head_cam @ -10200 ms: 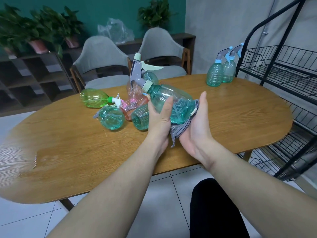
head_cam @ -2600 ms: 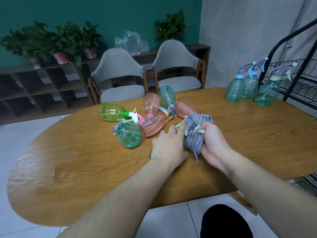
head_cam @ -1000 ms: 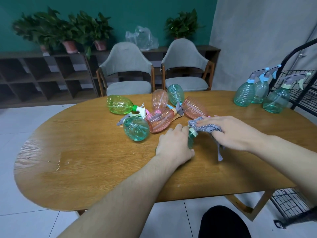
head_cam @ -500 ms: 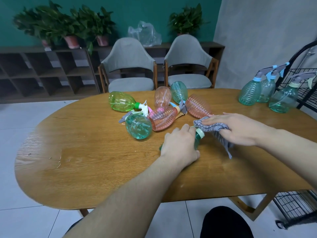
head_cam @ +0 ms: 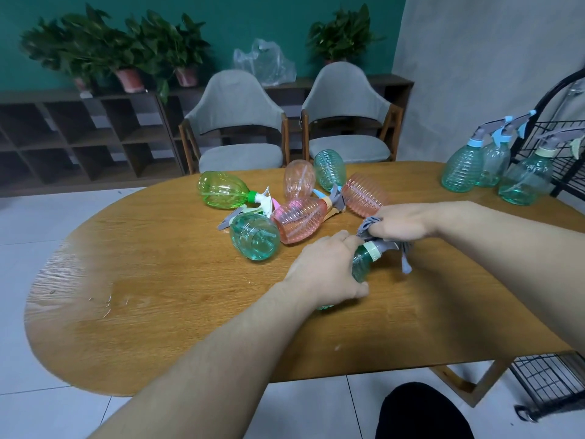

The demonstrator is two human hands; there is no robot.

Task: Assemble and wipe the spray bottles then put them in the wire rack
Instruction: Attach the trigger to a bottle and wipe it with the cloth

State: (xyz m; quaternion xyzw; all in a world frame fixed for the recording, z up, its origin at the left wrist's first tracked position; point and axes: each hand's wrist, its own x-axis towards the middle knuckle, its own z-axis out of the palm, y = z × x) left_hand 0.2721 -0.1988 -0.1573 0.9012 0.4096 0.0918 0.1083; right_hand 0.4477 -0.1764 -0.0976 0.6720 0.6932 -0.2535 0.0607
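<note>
A teal spray bottle point(head_cam: 361, 263) lies on its side on the wooden table point(head_cam: 177, 296). My left hand point(head_cam: 323, 274) grips its body and hides most of it. My right hand point(head_cam: 408, 224) holds a grey cloth point(head_cam: 403, 251) bunched round the bottle's spray head, just past the pale green collar. Several loose bottles lie in a heap behind: a green one point(head_cam: 221, 190), a teal one point(head_cam: 254, 237) and a pink one point(head_cam: 299, 220). Three assembled teal bottles point(head_cam: 462, 169) stand upright at the far right, beside the black wire rack point(head_cam: 557, 128).
Two grey chairs point(head_cam: 240, 122) stand behind the table. A dark shelf unit point(head_cam: 79, 137) with potted plants runs along the green wall. Part of the rack's lower basket point(head_cam: 550, 381) shows under the table's right corner. A dark knee point(head_cam: 421, 410) sits below the table edge.
My right hand has slid the cloth along the spray head and bunched it tighter. My left hand keeps its hold on the bottle. The view has shifted slightly.
</note>
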